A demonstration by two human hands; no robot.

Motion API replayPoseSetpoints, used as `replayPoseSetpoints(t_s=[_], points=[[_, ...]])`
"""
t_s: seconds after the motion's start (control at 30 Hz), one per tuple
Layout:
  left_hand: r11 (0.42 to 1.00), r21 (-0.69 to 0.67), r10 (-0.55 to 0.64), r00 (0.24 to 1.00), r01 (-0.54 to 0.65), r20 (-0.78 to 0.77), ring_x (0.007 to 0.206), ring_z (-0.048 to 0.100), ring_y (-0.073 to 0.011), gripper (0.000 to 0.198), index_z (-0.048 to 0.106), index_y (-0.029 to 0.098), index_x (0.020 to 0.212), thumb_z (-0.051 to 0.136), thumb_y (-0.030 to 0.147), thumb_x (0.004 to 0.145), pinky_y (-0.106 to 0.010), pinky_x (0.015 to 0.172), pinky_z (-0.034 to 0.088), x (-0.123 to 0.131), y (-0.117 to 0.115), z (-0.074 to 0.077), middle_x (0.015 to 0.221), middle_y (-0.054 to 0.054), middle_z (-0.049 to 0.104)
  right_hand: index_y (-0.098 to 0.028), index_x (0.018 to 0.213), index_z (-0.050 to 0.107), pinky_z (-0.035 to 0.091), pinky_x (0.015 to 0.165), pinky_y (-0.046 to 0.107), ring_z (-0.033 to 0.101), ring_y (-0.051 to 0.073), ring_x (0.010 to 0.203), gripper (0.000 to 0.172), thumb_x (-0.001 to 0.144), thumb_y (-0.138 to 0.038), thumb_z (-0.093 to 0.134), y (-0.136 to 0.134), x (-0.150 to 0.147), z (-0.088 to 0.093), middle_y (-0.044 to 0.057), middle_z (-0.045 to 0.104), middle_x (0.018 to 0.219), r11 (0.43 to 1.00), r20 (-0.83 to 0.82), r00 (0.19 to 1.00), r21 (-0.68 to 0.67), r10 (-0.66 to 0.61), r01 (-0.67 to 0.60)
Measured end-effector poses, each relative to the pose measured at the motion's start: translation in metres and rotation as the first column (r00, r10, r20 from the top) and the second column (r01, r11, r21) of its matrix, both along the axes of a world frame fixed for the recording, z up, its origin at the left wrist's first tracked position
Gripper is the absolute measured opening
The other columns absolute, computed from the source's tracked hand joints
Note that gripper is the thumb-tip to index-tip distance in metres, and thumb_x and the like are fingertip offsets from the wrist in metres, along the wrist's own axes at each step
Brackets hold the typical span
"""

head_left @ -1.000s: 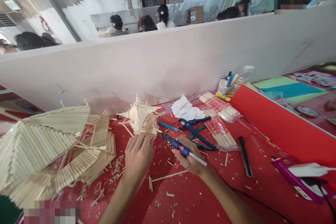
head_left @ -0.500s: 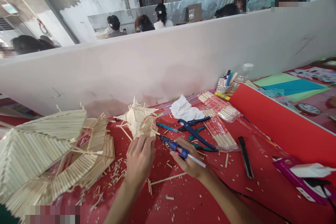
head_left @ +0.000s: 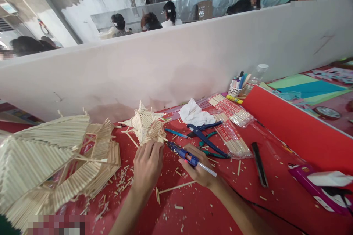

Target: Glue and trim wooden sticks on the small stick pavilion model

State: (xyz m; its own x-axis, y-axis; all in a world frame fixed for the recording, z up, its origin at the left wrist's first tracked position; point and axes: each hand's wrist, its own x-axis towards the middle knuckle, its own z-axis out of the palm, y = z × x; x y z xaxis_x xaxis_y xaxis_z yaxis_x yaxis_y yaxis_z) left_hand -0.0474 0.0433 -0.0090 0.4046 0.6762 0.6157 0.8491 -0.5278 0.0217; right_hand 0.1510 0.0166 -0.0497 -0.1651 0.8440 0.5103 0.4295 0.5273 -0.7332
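My right hand [head_left: 200, 167] is wrapped round a blue hot glue gun [head_left: 183, 154] with a clear glue stick [head_left: 208, 169] jutting from its back. The nozzle points up and left at a small model roof [head_left: 143, 123] made of pale wooden sticks. My left hand [head_left: 148, 159] is closed at the near edge of this model, fingers curled over; what the fingertips grip is hidden behind them. A short stick end [head_left: 163, 138] shows between the model and the nozzle. A larger stick-built model [head_left: 46, 154] with sloping roofs stands to the left.
Dark blue cutters [head_left: 206, 139], a white tissue [head_left: 195, 113], and packs of wooden sticks [head_left: 231, 137] lie beyond my right hand. A black utility knife [head_left: 259, 164] and a purple tissue pack [head_left: 317, 187] are farther right. Stick scraps cover the red table [head_left: 193, 213]; a pale partition [head_left: 138, 69] rises behind.
The view has shifted very slightly. Both hands, the glue gun and the small stick model stay in nearly the same places.
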Motion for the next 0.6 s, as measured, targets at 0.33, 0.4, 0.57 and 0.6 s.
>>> replayPoseSetpoints(t_s=[0.33,0.4,0.57,0.6], points=[[1.0,0.006,0.008,1.0,-0.008,0.01,0.084,0.064,-0.0227,0.013,0.062,0.021,0.106,0.055,0.014,0.096,-0.034,0.077,0.045,-0.002,0.0,-0.001,0.092,-0.006,0.07,-0.024,0.081,0.046,0.044,0.066,0.032,0.055,0.019,0.072,0.019,0.098,-0.028,0.051,0.0,0.001,-0.001,0.002,0.054,0.079,1.0,-0.002,1.0,-0.013,0.003,-0.003],[1.0,0.009,-0.006,1.0,0.006,-0.001,0.086,0.064,-0.0229,0.02,0.062,0.022,0.108,0.053,0.01,0.095,-0.034,0.079,0.045,-0.003,0.0,-0.003,0.095,-0.006,0.07,-0.024,0.081,0.046,0.044,0.067,0.032,0.055,0.019,0.073,0.018,0.099,-0.028,0.05,0.0,0.001,-0.001,0.002,0.054,0.079,1.0,-0.002,1.0,-0.023,0.006,-0.006],[1.0,0.028,-0.007,1.0,0.007,-0.018,0.084,0.063,-0.0225,0.024,0.064,0.021,0.108,0.054,0.006,0.092,-0.034,0.078,0.044,-0.005,0.002,-0.008,0.093,-0.006,0.07,-0.024,0.081,0.046,0.044,0.068,0.031,0.055,0.018,0.074,0.019,0.099,-0.029,0.05,0.0,0.002,0.0,0.001,0.054,0.079,1.0,-0.011,1.0,-0.021,0.016,-0.016],[0.999,0.034,-0.007,1.0,0.007,-0.02,0.083,0.062,-0.0224,0.024,0.065,0.021,0.107,0.055,0.006,0.091,-0.034,0.077,0.044,-0.006,0.002,-0.009,0.093,-0.006,0.07,-0.024,0.081,0.046,0.043,0.068,0.031,0.055,0.018,0.074,0.019,0.099,-0.029,0.05,0.0,0.002,0.001,0.001,0.055,0.079,1.0,-0.013,1.0,-0.021,0.018,-0.018]])
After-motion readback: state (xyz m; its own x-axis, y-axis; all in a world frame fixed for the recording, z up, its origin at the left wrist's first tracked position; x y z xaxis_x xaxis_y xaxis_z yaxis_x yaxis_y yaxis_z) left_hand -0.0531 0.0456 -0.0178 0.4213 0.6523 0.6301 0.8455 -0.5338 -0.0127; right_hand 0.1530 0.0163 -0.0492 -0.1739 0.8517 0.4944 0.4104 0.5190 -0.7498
